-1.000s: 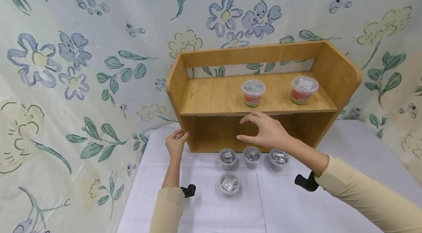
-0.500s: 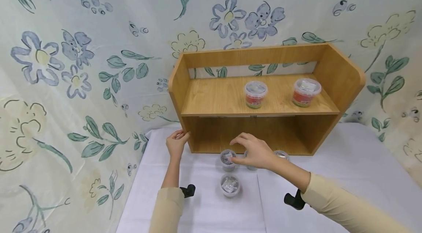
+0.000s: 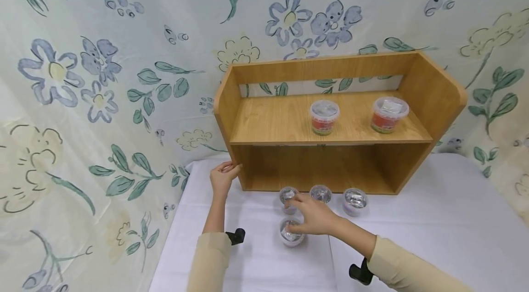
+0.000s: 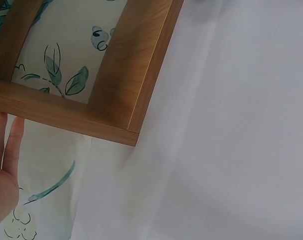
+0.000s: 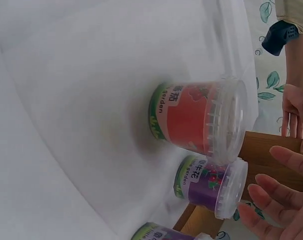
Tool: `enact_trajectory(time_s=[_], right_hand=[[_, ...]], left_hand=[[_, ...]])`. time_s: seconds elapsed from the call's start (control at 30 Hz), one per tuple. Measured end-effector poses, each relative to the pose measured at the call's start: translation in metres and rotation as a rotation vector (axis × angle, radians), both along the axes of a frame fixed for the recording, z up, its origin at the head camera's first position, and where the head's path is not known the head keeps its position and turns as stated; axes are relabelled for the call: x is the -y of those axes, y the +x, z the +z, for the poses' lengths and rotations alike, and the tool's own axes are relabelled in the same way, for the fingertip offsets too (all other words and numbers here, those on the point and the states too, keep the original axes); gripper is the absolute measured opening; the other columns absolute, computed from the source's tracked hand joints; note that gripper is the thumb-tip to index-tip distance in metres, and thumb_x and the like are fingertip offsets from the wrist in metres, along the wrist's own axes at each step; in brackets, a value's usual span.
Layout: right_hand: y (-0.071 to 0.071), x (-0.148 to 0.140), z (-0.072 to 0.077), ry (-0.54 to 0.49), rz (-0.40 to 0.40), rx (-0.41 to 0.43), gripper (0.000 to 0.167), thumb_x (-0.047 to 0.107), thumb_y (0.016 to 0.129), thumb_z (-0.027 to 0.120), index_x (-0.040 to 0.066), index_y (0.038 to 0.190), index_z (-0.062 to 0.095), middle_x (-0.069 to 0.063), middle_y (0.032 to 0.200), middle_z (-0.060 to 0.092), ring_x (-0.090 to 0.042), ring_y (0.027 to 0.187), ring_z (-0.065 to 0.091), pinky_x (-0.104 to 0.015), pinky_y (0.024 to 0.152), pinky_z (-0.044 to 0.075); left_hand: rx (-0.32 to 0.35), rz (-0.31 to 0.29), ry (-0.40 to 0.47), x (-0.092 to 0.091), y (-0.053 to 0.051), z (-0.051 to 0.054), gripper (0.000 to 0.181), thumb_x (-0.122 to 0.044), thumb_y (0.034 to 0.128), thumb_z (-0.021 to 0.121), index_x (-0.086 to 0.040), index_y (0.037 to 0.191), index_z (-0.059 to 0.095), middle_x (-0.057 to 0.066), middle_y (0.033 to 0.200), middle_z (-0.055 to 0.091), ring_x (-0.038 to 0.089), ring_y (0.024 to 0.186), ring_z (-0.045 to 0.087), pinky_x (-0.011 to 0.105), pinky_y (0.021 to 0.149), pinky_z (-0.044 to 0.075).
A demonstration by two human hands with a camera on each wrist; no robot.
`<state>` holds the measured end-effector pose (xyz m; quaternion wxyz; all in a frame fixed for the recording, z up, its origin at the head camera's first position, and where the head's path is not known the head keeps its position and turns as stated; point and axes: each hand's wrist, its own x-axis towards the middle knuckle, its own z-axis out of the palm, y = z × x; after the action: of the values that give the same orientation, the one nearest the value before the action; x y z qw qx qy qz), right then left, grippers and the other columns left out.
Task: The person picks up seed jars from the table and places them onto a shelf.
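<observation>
My right hand [image 3: 316, 215] hovers over the front cup [image 3: 291, 232] with thumb and fingers spread apart. The right wrist view has this cup, with a red label [image 5: 186, 117], upright on the cloth, the right hand's fingers [image 5: 274, 190] beyond its lid, not gripping it. A purple-labelled cup [image 5: 206, 182] stands behind it. My left hand [image 3: 223, 179] touches the lower left side of the wooden shelf [image 3: 272, 138]; in the left wrist view the left hand [image 4: 4, 170] has fingertips against the wooden edge [image 4: 66, 112].
Two more lidded cups, the middle one [image 3: 320, 194] and the right one [image 3: 354, 201], stand before the shelf on the white cloth [image 3: 256, 255]. Two red-labelled cups [image 3: 324, 117] [image 3: 388, 114] rest on the upper board. A floral curtain [image 3: 103, 113] hangs behind.
My right hand has moved down and slightly left, from in front of the shelf's lower opening to the front cup. My left hand has stayed at the shelf's side.
</observation>
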<state>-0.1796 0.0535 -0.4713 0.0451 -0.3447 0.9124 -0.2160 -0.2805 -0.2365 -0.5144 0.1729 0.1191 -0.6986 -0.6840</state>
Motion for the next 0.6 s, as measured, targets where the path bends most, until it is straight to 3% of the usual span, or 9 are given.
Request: enact_trajectory(time_s=[0.23,0.6], right_hand=[[0.005,0.005,-0.016,-0.004,0.019,0.051,0.059,0.045,0.067,0.078,0.011,0.112,0.061,-0.004,0.109,0.055,-0.023,0.101,0.054,-0.039,0.076,0.051],[0.01,0.015,-0.038,-0.011,0.007,0.082,0.061,0.039,0.062,0.082,0.012,0.113,0.059,-0.002,0.105,0.052,-0.021,0.097,0.053,-0.039,0.071,0.052]], left_hand=[[0.016,-0.009,-0.001,0.002,0.0,0.0,0.036,-0.012,0.0669,0.082,0.006,0.095,0.068,0.022,0.094,0.068,0.017,0.082,0.068,0.025,0.061,0.057],[0.011,-0.021,0.037,0.003,-0.002,-0.002,0.036,-0.011,0.0667,0.081,0.008,0.094,0.067,0.022,0.094,0.068,0.015,0.08,0.069,0.027,0.063,0.057]])
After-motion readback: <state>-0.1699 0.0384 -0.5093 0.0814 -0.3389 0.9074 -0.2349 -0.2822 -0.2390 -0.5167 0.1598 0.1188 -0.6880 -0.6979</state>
